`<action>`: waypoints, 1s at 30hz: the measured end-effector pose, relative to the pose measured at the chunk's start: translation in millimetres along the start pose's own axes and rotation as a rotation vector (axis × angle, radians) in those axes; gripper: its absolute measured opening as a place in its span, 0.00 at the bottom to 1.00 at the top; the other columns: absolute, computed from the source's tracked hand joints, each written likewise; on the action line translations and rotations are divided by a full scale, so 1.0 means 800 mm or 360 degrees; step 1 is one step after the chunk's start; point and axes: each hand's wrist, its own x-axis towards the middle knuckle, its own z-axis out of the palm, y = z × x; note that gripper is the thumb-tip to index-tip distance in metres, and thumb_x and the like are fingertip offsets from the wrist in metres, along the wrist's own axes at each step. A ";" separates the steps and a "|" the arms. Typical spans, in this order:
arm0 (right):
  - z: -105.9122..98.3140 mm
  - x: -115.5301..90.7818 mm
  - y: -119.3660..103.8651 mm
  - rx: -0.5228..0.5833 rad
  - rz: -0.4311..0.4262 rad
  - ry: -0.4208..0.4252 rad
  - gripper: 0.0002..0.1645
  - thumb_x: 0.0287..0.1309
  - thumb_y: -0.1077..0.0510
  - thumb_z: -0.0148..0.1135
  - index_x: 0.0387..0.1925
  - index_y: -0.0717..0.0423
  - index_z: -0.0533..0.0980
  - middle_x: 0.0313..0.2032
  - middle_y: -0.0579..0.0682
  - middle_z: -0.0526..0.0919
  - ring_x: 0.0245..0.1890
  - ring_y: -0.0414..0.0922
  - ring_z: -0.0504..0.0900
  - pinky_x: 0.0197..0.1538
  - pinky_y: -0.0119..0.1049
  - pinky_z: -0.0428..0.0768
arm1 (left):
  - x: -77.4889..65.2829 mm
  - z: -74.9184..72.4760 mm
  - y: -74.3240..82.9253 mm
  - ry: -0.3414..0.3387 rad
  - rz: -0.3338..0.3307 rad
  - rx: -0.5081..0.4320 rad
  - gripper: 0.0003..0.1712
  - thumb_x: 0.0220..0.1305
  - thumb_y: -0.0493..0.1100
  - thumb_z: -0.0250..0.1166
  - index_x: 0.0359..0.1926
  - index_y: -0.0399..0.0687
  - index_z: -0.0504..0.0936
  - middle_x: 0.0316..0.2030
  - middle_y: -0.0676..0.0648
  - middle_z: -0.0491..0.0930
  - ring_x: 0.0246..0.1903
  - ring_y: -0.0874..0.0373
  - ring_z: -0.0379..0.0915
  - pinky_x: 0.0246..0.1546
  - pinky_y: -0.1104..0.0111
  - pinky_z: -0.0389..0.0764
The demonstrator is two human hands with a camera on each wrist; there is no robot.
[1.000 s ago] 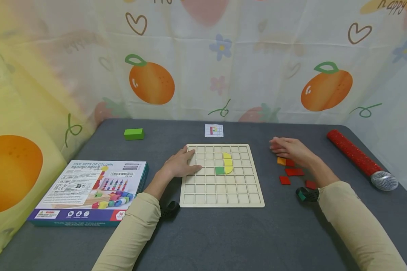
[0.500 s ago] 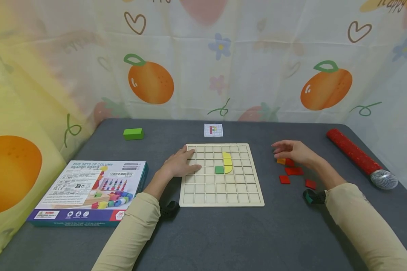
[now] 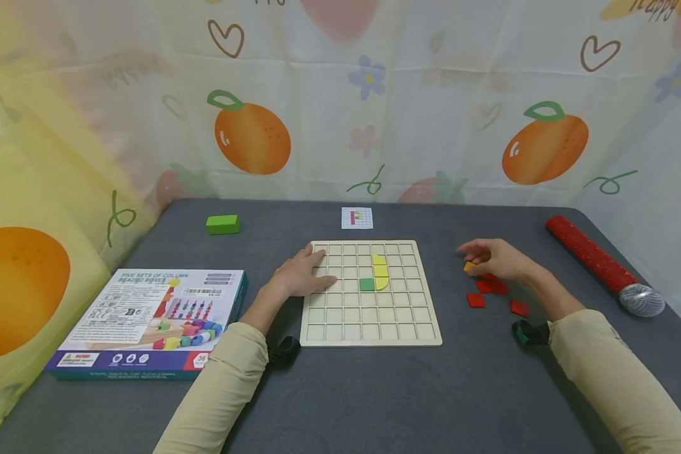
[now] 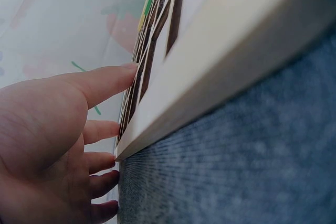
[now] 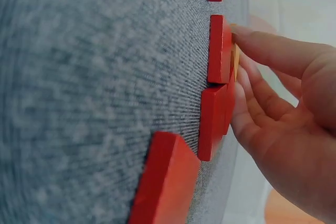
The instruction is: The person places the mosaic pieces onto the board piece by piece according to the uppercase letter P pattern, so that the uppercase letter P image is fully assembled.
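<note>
My left hand (image 3: 299,274) rests at the left edge of the pale wooden grid board (image 3: 371,328). In the left wrist view its thumb (image 4: 113,83) lies on the board top, and the other fingers reach along the edge, straight. A green square tile (image 3: 367,285) and a column of yellow tiles (image 3: 381,271), the nearest one with a rounded corner, sit in the grid. At the right, my right hand (image 3: 502,258) pinches an orange tile (image 5: 235,59) between thumb and fingers. Several red tiles (image 3: 492,287) lie beneath and beside that hand, partly hidden by it.
A small card (image 3: 357,218) with a coloured grid pattern lies behind the board. A green block (image 3: 223,224) stands at the back left, a boxed toy set (image 3: 147,321) at the left. A red glittery microphone (image 3: 604,265) lies at the far right.
My right hand has shifted slightly right and nearer, and its fingers have closed on the orange tile. The left hand and the tiles on the board stay as they were.
</note>
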 end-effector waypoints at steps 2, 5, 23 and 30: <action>0.000 0.000 0.000 -0.0013 0.0010 0.0004 0.27 0.56 0.67 0.65 0.58 0.71 0.70 0.42 0.59 0.77 0.43 0.52 0.74 0.40 0.31 0.76 | 0.000 0.000 0.000 0.0002 -0.0002 -0.0007 0.43 0.66 0.58 0.58 0.74 0.45 0.54 0.73 0.38 0.41 0.71 0.42 0.38 0.66 0.46 0.47; -0.001 0.000 0.000 -0.0010 0.0030 0.0014 0.27 0.55 0.68 0.66 0.57 0.71 0.71 0.41 0.58 0.77 0.41 0.51 0.74 0.38 0.31 0.76 | -0.001 0.000 0.000 0.0001 -0.0005 -0.0012 0.43 0.66 0.58 0.58 0.74 0.45 0.54 0.73 0.38 0.41 0.71 0.42 0.38 0.66 0.46 0.47; 0.001 0.002 -0.005 -0.0107 0.0028 0.0075 0.25 0.57 0.68 0.64 0.56 0.70 0.72 0.34 0.56 0.76 0.30 0.48 0.72 0.29 0.35 0.72 | -0.001 0.000 0.000 0.0011 0.0000 -0.0022 0.43 0.66 0.58 0.59 0.74 0.44 0.54 0.73 0.38 0.41 0.71 0.42 0.39 0.65 0.45 0.48; 0.007 0.005 -0.017 -0.0226 0.0177 0.0167 0.17 0.60 0.61 0.64 0.48 0.67 0.78 0.37 0.57 0.81 0.33 0.49 0.81 0.34 0.40 0.79 | -0.003 -0.001 0.000 0.0010 0.0025 -0.0027 0.43 0.66 0.58 0.58 0.74 0.44 0.54 0.73 0.38 0.41 0.71 0.42 0.38 0.66 0.46 0.46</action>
